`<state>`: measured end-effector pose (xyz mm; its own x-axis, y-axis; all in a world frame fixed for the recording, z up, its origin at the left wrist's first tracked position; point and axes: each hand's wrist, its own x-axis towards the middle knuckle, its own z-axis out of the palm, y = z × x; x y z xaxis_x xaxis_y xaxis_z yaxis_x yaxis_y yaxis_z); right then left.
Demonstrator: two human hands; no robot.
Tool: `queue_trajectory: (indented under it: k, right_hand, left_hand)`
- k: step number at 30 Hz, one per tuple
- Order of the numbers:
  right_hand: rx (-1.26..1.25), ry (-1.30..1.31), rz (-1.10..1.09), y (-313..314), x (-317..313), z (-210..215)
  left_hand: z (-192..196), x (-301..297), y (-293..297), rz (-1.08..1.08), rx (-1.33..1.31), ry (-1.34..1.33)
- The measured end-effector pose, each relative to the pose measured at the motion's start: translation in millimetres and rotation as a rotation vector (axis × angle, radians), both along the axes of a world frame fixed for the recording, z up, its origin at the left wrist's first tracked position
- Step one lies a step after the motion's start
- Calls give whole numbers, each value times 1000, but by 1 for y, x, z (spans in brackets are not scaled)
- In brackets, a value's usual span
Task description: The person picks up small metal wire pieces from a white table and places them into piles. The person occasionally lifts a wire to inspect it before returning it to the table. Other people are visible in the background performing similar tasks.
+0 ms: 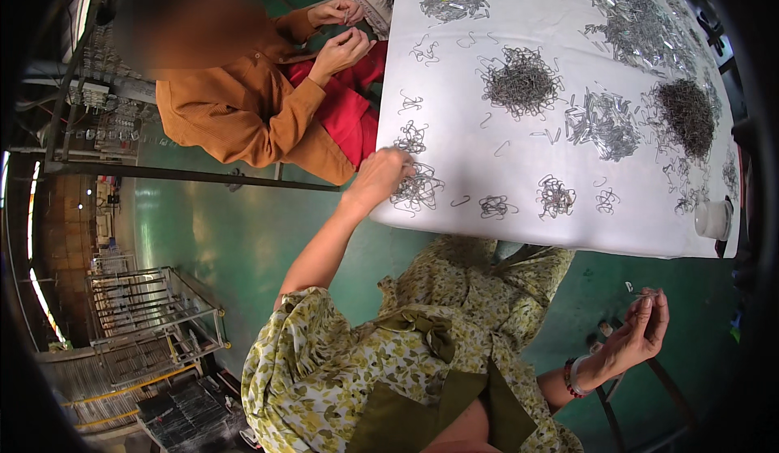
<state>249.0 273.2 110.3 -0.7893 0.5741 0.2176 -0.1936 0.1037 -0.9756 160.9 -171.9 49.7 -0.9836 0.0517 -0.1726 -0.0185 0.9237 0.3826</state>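
Observation:
My left hand [381, 179] reaches to the left end of the white-covered table. Its slightly blurred fingers point down at a loose pile of bent wire hooks [418, 192], and their tips are hard to make out. Out past the table's front right corner, my right hand [638, 338] is raised with thumb and fingertips pinched together. A small wire hook [643, 294] pokes out of that pinch, with a tiny shiny piece [629, 287] at its end. More small heaps of hooks [556, 198] lie along the near edge.
Farther in are a dark hook heap [522, 83], shiny short strips [604, 125] and a denser hook pile [686, 116]. A white round container [713, 220] stands at the right corner. On the left sits a co-worker in an orange top [243, 112], handling something small. Metal racks [154, 307] stand behind.

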Motion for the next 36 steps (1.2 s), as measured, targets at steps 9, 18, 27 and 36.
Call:
queue_trajectory:
  k: [9, 18, 27, 36]
  right_hand:
    - [29, -77, -165, -1, 7, 15]
    - [31, -112, -137, 10, 0, 12]
    - [-30, -119, -172, 12, -1, 7]
    - [-57, -99, -137, 11, 13, 5]
  left_hand:
    - [-70, -207, -65, 327, 133, 71]
    - [-86, -269, -53, 172, 58, 197]
    - [-63, -248, -32, 310, 40, 10]
    - [-64, -272, -56, 498, 504, -229]
